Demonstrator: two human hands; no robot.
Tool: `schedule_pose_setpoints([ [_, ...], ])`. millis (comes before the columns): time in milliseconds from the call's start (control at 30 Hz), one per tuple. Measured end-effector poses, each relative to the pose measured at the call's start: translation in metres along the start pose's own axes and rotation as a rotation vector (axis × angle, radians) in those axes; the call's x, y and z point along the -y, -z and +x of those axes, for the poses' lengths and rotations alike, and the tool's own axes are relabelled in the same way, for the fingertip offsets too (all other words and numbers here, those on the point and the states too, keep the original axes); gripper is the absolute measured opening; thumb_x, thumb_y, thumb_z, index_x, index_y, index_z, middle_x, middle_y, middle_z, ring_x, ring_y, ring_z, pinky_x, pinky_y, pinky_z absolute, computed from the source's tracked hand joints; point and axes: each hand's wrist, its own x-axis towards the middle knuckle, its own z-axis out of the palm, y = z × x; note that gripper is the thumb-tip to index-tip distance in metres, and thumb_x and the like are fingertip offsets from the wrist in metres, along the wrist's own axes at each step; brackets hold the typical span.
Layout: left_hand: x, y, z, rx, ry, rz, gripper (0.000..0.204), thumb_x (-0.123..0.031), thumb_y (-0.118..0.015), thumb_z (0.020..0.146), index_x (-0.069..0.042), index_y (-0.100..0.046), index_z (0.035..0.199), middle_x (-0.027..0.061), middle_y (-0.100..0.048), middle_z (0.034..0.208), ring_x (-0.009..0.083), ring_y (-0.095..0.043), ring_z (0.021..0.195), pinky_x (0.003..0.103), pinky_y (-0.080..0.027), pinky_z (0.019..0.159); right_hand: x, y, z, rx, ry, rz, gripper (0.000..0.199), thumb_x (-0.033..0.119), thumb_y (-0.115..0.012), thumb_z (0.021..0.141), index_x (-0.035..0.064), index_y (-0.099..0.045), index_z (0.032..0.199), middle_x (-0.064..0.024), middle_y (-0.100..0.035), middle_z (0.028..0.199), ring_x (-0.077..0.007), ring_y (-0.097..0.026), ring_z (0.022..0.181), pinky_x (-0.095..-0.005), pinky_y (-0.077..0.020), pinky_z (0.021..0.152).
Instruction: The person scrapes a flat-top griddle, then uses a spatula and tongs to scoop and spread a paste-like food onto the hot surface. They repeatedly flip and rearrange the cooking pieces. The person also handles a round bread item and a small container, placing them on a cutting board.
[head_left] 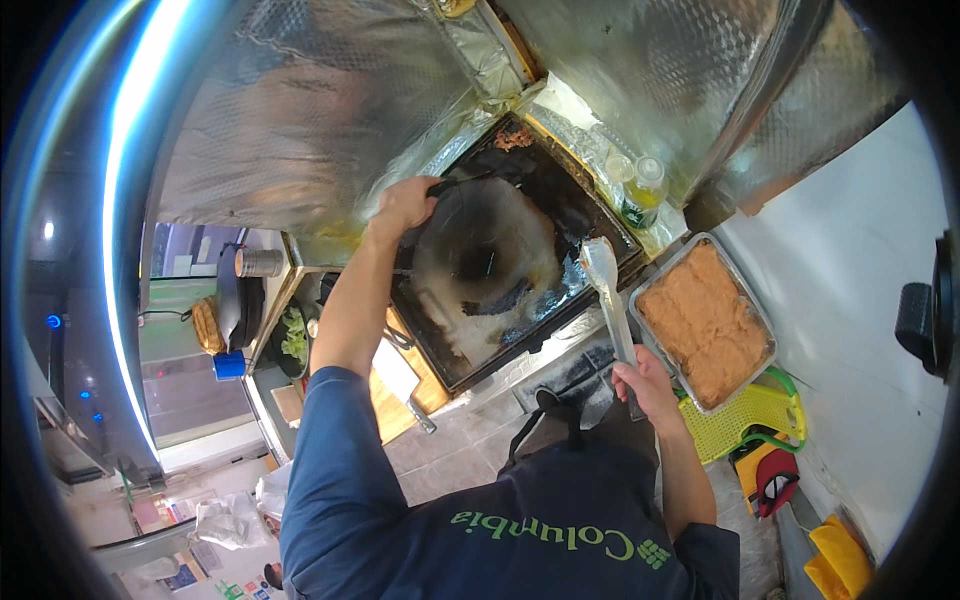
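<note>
Head view: left hand (405, 205) closed round a dark spreader handle (460, 182), working pale batter (490, 255) across the black griddle (585, 215). Right hand (643, 385) clenched on tongs (608, 290), tips hanging over the griddle's near-right edge. Tray (660, 275) of orange-brown filling just right of the griddle, oil bottle (643, 190) behind. Seemingly mid-spread; next calls for an even, thin sweep out to the bare edges.
</note>
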Motion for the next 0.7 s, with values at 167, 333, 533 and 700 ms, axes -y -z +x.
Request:
schedule_pose_setpoints([
  [167, -0.006, -0.019, -0.097, 0.117, 0.108, -0.064, 0.048, -0.023, -0.062, 0.086, -0.016, -0.057, 0.134, 0.0173, -0.063, 0.125, 0.0353, -0.06, 0.115, 0.045, -0.048, 0.096, -0.012, 0.006, -0.001, 0.005, -0.028, 0.021, 0.02, 0.018, -0.063, 0.093, 0.0021, -0.051, 0.099, -0.004, -0.057, 0.074, -0.0089, -0.054, 0.057, -0.0243, -0.0432, 0.05],
  [333, -0.044, -0.008, -0.12, 0.011, 0.023, -0.119, 0.045, -0.023, -0.063, 0.086, -0.015, -0.059, 0.13, 0.0203, -0.066, 0.113, 0.0367, -0.063, 0.106, 0.046, -0.05, 0.09, -0.019, 0.01, 0.008, 0.037, -0.017, -0.002, 0.02, 0.016, -0.058, 0.095, 0.0001, -0.053, 0.105, -0.0059, -0.059, 0.075, -0.0113, -0.054, 0.055, -0.0244, -0.0421, 0.049],
  [533, -0.094, -0.014, -0.03, -0.16, -0.034, -0.057, 0.041, -0.025, -0.061, 0.087, -0.014, -0.061, 0.127, 0.019, -0.069, 0.107, 0.0361, -0.065, 0.102, 0.046, -0.051, 0.089, -0.005, 0.004, 0.012, 0.023, 0.007, 0.011, 0.017, 0.016, -0.062, 0.093, 0.0028, -0.052, 0.095, -0.0041, -0.058, 0.074, -0.0087, -0.054, 0.056, -0.0241, -0.0426, 0.05],
  [700, -0.095, 0.011, 0.026, -0.139, 0.166, -0.084, 0.04, -0.026, -0.06, 0.086, -0.013, -0.063, 0.124, 0.0187, -0.069, 0.109, 0.0367, -0.064, 0.106, 0.047, -0.051, 0.092, -0.011, 0.009, 0.004, -0.005, 0.016, -0.039, 0.021, 0.017, -0.061, 0.094, 0.001, -0.053, 0.106, -0.0054, -0.058, 0.075, -0.0105, -0.055, 0.057, -0.0247, -0.0434, 0.05],
])
